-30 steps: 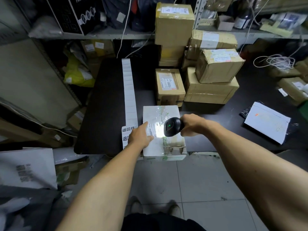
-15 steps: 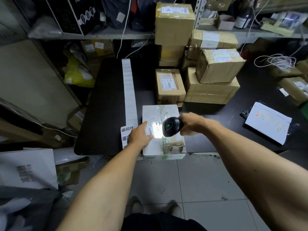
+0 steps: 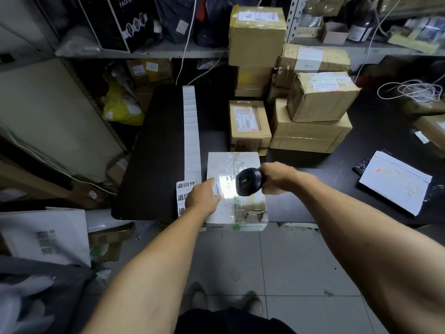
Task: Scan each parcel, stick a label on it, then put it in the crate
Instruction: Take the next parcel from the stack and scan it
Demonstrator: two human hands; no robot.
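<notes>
Shelves crammed with boxes back a black table. At its near edge lies 1 white parcel, partly overhanging. On the parcel's left side the left hand presses with straight fingers; above it the right hand grips a scanner, fingers curled. Glare on the parcel's glossy tape could spoil the read, and a harder push could tip it off.

Both bare forearms reach forward from the near edge of the view, converging toward the middle. The left hand lies palm down, fingers pointing far and slightly right, pressing flat on what is beneath it. The right hand is turned inward to the left, wrist bent, fingers curled tight round a black barcode scanner, just beside the left fingertips.
</notes>
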